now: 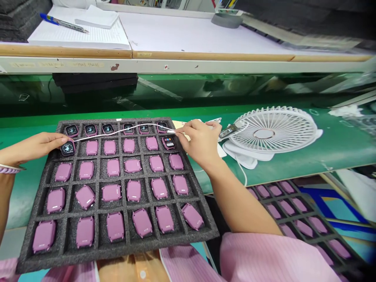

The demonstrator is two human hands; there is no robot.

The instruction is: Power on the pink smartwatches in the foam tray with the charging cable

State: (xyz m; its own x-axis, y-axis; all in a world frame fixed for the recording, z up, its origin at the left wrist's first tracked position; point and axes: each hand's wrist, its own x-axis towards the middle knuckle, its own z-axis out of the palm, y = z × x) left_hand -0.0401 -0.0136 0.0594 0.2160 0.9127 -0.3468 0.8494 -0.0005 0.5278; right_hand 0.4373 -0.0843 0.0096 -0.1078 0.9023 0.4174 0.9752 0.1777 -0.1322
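Note:
A black foam tray (117,250) holds several purple watch bodies in its compartments, most with the back up. Along the far row the lit screens face up. At the tray's left edge my left hand (38,147) pinches a smartwatch (68,148) with a lit dial. A white cable (117,134) runs from beside that watch across the tray to my right hand (199,141). Its fingers are closed on the cable near a thicker white part. Just below sits a watch with colored icons (168,142). Beyond my right hand lies a small device with a display (229,132).
A white fan (273,133) lies on the green bench (337,145) to the right. Lower right is another foam tray (311,213) of purple watch bodies. The shelf above carries a notebook (82,41), a pen (63,23) and a roll of grey tape (226,20).

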